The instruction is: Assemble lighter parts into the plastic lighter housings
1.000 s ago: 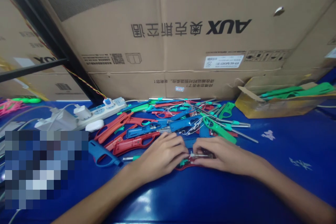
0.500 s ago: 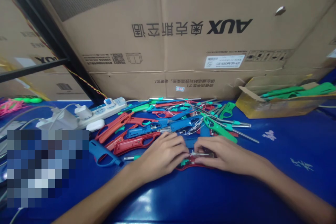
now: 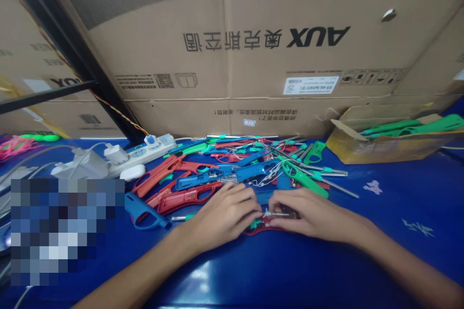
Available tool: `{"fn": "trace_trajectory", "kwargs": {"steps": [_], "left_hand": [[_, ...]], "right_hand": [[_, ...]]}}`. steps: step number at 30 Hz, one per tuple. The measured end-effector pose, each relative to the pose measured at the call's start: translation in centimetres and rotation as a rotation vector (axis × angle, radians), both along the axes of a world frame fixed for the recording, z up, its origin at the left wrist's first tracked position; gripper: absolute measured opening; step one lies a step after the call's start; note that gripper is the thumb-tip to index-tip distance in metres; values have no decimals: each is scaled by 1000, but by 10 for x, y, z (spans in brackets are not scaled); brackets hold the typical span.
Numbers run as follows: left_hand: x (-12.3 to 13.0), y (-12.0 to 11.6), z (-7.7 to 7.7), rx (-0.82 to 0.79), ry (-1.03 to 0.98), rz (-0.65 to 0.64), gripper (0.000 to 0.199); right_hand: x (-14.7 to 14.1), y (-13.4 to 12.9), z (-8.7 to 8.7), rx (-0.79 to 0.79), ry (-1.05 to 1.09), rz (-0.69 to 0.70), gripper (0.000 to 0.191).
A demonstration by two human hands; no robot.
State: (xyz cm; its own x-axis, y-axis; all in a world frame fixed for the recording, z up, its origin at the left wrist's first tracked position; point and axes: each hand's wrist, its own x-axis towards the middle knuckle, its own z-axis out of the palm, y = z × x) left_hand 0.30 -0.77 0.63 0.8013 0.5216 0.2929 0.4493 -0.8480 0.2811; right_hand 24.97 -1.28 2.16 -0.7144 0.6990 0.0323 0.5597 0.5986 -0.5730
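Observation:
My left hand point(image 3: 230, 212) is closed, its fingertips pressed to the left part of a red lighter handle shell point(image 3: 261, 230) on the table. My right hand point(image 3: 306, 210) is closed on the same shell from the right, thumb below and fingers above. Between the hands lies a clear fuel tank point(image 3: 284, 214) with a thin metal piece, seated in or over the shell; I cannot tell which. A small green part point(image 3: 255, 224) shows by my left fingertips. Just behind is a blue shell point(image 3: 264, 197). The fingers hide much of the red shell.
Beyond my hands spreads a pile of red, blue and green lighter shells point(image 3: 197, 179), metal tubes point(image 3: 342, 188) and white wires. A carton point(image 3: 380, 149) of green shells stands at right. A power strip point(image 3: 137, 154) with chargers sits left, before large cardboard boxes point(image 3: 232, 72).
The view shifts very slightly. Both hands stay on the red lighter handle shell, with almost no visible movement.

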Motion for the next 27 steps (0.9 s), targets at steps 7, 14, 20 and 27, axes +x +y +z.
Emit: {"fn": "trace_trajectory", "kwargs": {"steps": [7, 14, 20, 27], "left_hand": [[0, 0, -1, -3, 6, 3, 18], [0, 0, -2, -15, -11, -11, 19], [0, 0, -3, -28, -15, -10, 19], [1, -2, -1, -25, -26, -12, 17]], "right_hand": [[0, 0, -2, 2, 13, 0, 26], [0, 0, -3, 3, 3, 4, 23], [0, 0, -4, 4, 4, 8, 22], [-1, -1, -4, 15, 4, 3, 23]]}}
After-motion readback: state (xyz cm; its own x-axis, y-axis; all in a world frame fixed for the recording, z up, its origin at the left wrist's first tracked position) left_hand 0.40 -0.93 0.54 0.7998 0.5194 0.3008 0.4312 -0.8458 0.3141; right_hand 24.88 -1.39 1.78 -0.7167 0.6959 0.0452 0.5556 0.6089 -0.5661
